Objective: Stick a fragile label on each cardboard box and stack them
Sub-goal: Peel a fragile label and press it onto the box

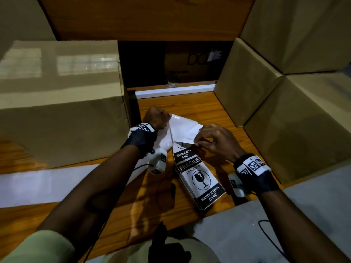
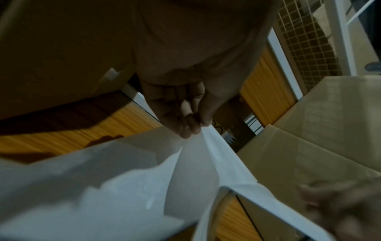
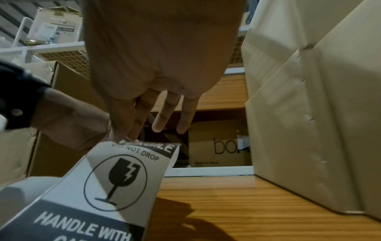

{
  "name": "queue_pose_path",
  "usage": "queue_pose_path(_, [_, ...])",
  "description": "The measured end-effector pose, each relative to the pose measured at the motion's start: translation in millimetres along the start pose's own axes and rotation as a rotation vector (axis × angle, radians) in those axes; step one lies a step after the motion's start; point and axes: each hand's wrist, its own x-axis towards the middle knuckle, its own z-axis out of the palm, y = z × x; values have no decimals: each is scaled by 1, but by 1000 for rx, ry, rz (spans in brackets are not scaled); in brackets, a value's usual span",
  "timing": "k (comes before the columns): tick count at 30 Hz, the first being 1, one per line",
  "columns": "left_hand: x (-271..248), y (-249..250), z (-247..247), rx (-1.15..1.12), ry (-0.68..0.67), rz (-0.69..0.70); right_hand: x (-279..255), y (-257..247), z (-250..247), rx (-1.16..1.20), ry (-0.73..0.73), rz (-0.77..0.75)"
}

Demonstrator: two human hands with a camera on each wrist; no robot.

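A strip of black-and-white fragile labels (image 1: 199, 179) lies on the wooden table (image 1: 209, 109) between my hands. My left hand (image 1: 161, 120) grips the white backing paper (image 1: 182, 128), pinched at the left fingertips (image 2: 193, 128), with the sheet (image 2: 144, 179) hanging below. My right hand (image 1: 198, 143) pinches the top edge of one fragile label (image 3: 121, 179) between thumb and forefinger (image 3: 125, 138); its other fingers are spread out. The label is partly lifted off the backing. A large cardboard box (image 1: 60, 103) stands to the left, and stacked cardboard boxes (image 1: 303, 120) to the right.
A dark open shelf with a printed carton (image 1: 190, 63) lies behind the table. White sheets (image 1: 38, 183) lie on the table at the near left, and grey ones (image 1: 313, 205) at the near right. Wire shelving (image 3: 62, 57) shows behind the left side.
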Motion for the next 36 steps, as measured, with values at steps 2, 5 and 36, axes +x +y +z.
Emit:
queue_pose_path(2, [5, 0, 2, 49, 17, 29, -11, 2, -7, -12, -25, 25])
queue_pose_path(5, [11, 2, 5, 116, -4, 58, -28, 7, -17, -21, -29, 69])
queue_pose_path(36, [32, -17, 39, 278, 7, -18, -111, 26, -106, 214, 132, 110])
